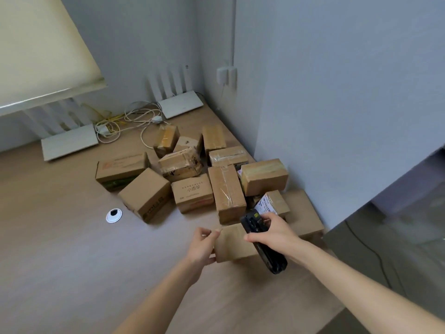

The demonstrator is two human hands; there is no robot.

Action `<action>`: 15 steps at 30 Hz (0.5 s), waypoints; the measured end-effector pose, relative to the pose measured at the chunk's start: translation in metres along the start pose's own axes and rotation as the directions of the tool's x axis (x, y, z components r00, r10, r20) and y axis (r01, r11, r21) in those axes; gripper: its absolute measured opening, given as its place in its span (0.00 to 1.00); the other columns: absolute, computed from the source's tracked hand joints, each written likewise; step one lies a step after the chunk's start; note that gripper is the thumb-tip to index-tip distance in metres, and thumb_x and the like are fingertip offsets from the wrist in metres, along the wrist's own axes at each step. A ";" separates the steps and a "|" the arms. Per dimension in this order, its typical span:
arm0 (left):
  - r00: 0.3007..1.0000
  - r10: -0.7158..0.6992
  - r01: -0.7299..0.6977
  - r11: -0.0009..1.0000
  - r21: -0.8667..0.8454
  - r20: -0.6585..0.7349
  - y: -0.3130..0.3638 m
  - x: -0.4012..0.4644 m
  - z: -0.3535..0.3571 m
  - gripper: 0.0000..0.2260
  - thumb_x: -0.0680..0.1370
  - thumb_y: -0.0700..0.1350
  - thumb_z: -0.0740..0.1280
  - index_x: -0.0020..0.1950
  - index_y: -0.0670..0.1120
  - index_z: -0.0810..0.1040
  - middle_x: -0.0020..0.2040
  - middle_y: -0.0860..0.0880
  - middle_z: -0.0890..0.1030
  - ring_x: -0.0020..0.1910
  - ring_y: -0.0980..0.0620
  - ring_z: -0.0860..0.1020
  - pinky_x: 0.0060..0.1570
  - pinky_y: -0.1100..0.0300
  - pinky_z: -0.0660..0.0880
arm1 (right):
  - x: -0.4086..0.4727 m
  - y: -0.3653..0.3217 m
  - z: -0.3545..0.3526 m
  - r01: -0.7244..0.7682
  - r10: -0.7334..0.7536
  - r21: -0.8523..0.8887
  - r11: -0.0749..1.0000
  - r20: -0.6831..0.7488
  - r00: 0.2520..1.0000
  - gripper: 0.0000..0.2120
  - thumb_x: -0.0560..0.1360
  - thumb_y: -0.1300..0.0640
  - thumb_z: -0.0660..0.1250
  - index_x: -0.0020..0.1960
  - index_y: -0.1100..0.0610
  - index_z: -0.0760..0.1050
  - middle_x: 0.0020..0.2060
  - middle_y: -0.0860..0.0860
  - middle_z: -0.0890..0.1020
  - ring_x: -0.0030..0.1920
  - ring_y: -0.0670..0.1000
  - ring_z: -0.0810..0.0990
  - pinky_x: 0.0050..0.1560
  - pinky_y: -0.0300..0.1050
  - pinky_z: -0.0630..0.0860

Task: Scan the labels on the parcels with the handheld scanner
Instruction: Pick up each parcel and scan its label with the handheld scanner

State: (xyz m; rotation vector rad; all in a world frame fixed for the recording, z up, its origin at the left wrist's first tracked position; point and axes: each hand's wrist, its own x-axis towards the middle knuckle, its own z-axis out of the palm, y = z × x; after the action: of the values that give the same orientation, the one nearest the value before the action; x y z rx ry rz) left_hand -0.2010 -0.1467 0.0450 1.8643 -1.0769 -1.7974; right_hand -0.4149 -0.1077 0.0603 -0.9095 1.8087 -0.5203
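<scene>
Several brown cardboard parcels lie in a loose pile on the wooden desk (60, 237). My left hand (202, 245) grips the left end of the nearest small parcel (232, 245). My right hand (274, 233) holds a black handheld scanner (263, 244) above that parcel's right side, its head pointing away from me. Just beyond the scanner's head, a small parcel (277, 202) shows a white barcode label (264, 204) on its tilted face. A long taped parcel (227, 192) stands right behind the near one.
Two white routers (69, 143) (181, 103) with antennas and a tangle of cables (125, 121) lie at the back of the desk. A round cable grommet (114, 215) sits left of the pile. The wall corner is close on the right; the desk edge drops off there.
</scene>
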 end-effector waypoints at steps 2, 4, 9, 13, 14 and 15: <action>0.999 0.039 -0.040 0.998 -0.039 -0.033 -0.001 -0.020 -0.015 0.14 0.82 0.53 0.64 0.58 0.43 0.69 0.56 0.46 0.75 0.57 0.45 0.77 0.56 0.45 0.79 | -0.021 -0.009 0.004 0.030 -0.030 0.007 1.000 -0.019 0.999 0.41 0.54 0.36 0.82 0.62 0.41 0.67 0.53 0.40 0.79 0.53 0.45 0.81 0.52 0.44 0.78; 0.994 0.093 -0.097 0.993 -0.061 -0.063 -0.003 -0.044 -0.031 0.14 0.82 0.52 0.64 0.54 0.41 0.69 0.55 0.43 0.77 0.55 0.46 0.78 0.57 0.45 0.80 | -0.048 -0.020 0.011 0.080 -0.080 -0.006 0.997 -0.026 0.996 0.39 0.59 0.38 0.83 0.63 0.41 0.66 0.53 0.38 0.77 0.53 0.42 0.79 0.53 0.44 0.77; 0.970 0.235 -0.237 0.971 -0.025 -0.065 -0.016 -0.120 -0.088 0.21 0.81 0.43 0.68 0.72 0.48 0.68 0.61 0.45 0.77 0.59 0.48 0.77 0.60 0.51 0.78 | -0.133 -0.053 0.045 0.204 -0.204 0.001 0.979 -0.018 0.979 0.39 0.63 0.43 0.84 0.68 0.45 0.69 0.59 0.43 0.78 0.56 0.43 0.77 0.55 0.43 0.73; 0.934 0.350 -0.352 0.936 -0.019 -0.064 -0.038 -0.189 -0.154 0.22 0.77 0.34 0.68 0.69 0.47 0.75 0.55 0.50 0.80 0.54 0.54 0.79 0.42 0.67 0.78 | -0.204 -0.089 0.088 0.314 -0.314 0.010 0.949 0.002 0.949 0.41 0.66 0.46 0.84 0.72 0.49 0.69 0.61 0.46 0.78 0.59 0.47 0.78 0.54 0.42 0.74; 0.924 0.372 -0.377 0.925 -0.053 -0.085 -0.042 -0.206 -0.171 0.20 0.76 0.33 0.68 0.66 0.48 0.75 0.55 0.49 0.80 0.54 0.53 0.79 0.42 0.67 0.78 | -0.219 -0.100 0.101 0.341 -0.341 0.013 0.940 0.011 0.940 0.40 0.66 0.46 0.84 0.72 0.49 0.69 0.61 0.46 0.78 0.59 0.48 0.78 0.55 0.44 0.74; 0.917 0.383 -0.394 0.914 -0.096 -0.115 -0.043 -0.223 -0.188 0.16 0.77 0.35 0.68 0.63 0.48 0.75 0.57 0.47 0.80 0.55 0.51 0.79 0.46 0.63 0.79 | -0.234 -0.112 0.114 0.367 -0.367 0.014 0.930 0.025 0.930 0.39 0.66 0.46 0.84 0.71 0.48 0.68 0.60 0.46 0.77 0.59 0.48 0.77 0.57 0.45 0.74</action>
State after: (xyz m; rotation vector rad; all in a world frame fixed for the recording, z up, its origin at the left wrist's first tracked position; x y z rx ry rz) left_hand 0.0098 -0.0093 0.1984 1.5180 -1.1813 -1.4939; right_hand -0.2225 0.0112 0.2305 -1.2533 1.6136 -0.7458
